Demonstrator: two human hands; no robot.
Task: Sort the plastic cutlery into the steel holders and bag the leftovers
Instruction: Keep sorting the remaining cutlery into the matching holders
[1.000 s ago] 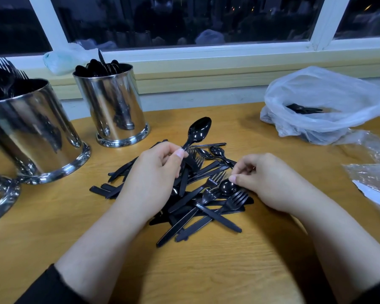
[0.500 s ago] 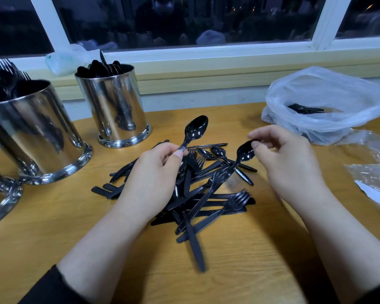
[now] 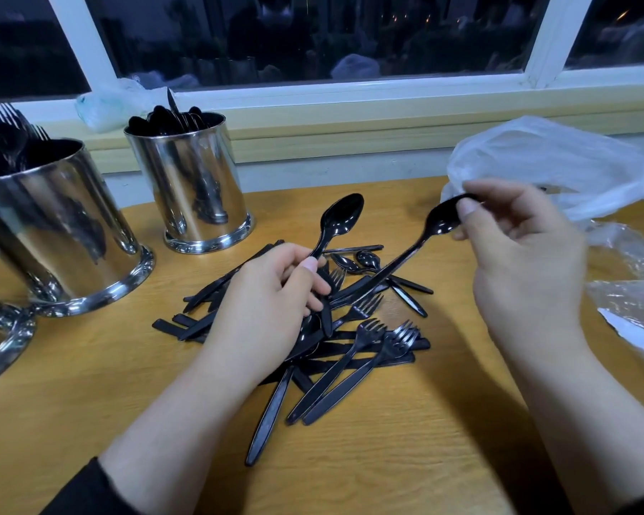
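- Lifted since the earlier frame, the right hand [image 3: 525, 262] pinches a second spoon [image 3: 421, 250] by its bowl, higher above the cutlery pile [image 3: 335, 328].
- Left hand [image 3: 272, 302] grips one spoon [image 3: 335, 224] upright over the pile.
- Three steel holders [image 3: 198, 187] stand left of the pile; one plastic bag [image 3: 558, 161] lies right.

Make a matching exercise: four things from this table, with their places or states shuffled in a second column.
1. spoon in right hand
2. spoon in left hand
3. middle steel holder
4. white plastic bag

a. stands by the window sill, full of spoons
b. lies open at the table's right
c. pinched at the bowl
d. held by the handle, bowl up

Pairs: 1-c, 2-d, 3-a, 4-b
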